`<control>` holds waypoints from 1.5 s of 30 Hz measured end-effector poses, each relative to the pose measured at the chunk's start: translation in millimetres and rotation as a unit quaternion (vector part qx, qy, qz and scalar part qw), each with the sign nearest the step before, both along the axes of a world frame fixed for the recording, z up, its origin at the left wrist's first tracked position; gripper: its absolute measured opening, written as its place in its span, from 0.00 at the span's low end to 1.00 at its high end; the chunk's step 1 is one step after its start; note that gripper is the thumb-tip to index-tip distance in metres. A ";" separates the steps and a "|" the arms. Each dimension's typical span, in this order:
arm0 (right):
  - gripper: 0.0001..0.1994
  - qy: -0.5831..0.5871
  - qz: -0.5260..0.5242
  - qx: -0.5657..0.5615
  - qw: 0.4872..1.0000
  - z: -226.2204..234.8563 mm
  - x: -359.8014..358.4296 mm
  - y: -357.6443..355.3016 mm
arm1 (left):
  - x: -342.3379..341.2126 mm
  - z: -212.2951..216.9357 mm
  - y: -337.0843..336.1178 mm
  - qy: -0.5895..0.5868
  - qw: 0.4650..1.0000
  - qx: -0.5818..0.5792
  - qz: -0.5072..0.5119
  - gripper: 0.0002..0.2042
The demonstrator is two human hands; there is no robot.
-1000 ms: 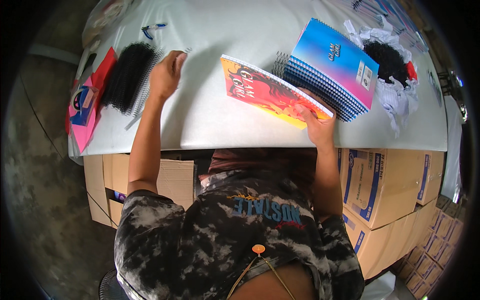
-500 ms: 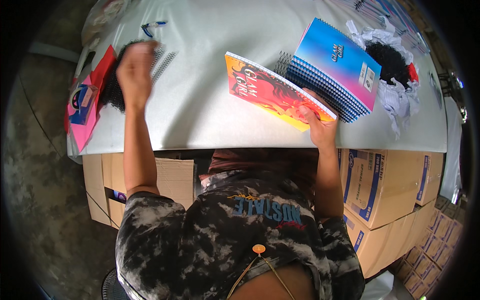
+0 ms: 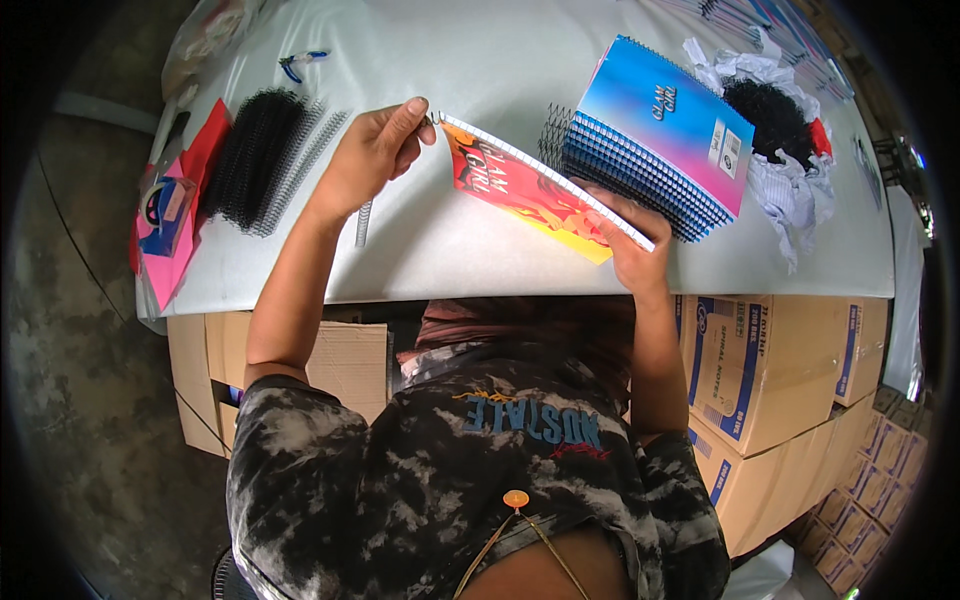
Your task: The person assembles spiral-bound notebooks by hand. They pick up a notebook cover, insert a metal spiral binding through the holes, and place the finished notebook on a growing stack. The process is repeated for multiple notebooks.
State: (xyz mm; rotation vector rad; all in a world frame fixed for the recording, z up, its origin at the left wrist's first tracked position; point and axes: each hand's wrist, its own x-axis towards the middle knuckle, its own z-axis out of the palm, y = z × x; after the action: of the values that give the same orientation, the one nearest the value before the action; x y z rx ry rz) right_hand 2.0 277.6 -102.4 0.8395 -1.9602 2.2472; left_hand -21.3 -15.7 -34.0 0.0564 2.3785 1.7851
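My right hand (image 3: 632, 240) grips the right end of a red and yellow notebook (image 3: 525, 190), tilted above the table with its white punched edge up. My left hand (image 3: 372, 155) pinches a dark wire spiral (image 3: 363, 224). One end of the spiral shows past my fingertips at the notebook's left corner; its other end hangs below the hand. Whether the tip has entered a hole is too small to tell. Left of that hand lies a pile of black wire spirals (image 3: 262, 165). Beyond my right hand a stack of blue and pink spiral notebooks (image 3: 665, 120) rests on the table.
Blue-handled pliers (image 3: 300, 63) lie at the far left of the white-covered table (image 3: 420, 270). Pink and red sheets with a tape roll (image 3: 168, 215) sit at the left edge. Crumpled paper (image 3: 790, 205) and black coils (image 3: 770, 120) are at right. Cardboard boxes (image 3: 770, 370) stand below.
My left hand has moved right from the spiral pile to the notebook's left corner, now with a spiral in its fingers. The notebook has shifted slightly left and tilted more.
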 end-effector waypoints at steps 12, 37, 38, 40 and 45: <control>0.13 -0.079 -0.040 0.098 0.991 -2.8 13.5 -0.3 | -7.8 50.8 1.3 0.273 0.851 -0.403 -0.195 0.11; 0.15 0.229 -0.090 0.097 0.964 -6.8 37.0 -30.6 | 52.5 -106.9 -3.7 0.635 0.631 -0.438 -0.076 0.55; 0.15 0.224 -0.077 0.107 0.966 -3.1 37.8 -31.1 | 55.4 -111.2 -2.4 0.618 0.667 -0.413 -0.057 0.55; 0.16 0.234 -0.058 0.105 0.965 0.9 30.7 -35.3 | 46.7 -116.0 0.9 0.584 0.724 -0.368 -0.010 0.54; 0.16 0.247 -0.105 0.110 0.957 -8.0 25.3 -28.5 | 37.9 -86.6 18.2 0.639 0.686 -0.347 -0.012 0.53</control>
State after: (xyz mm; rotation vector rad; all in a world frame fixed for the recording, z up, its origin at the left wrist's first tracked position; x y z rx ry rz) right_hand 27.3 249.1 -110.4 1.0322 -1.9546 1.5340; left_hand 16.5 2.5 -120.7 1.6927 3.6373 0.5444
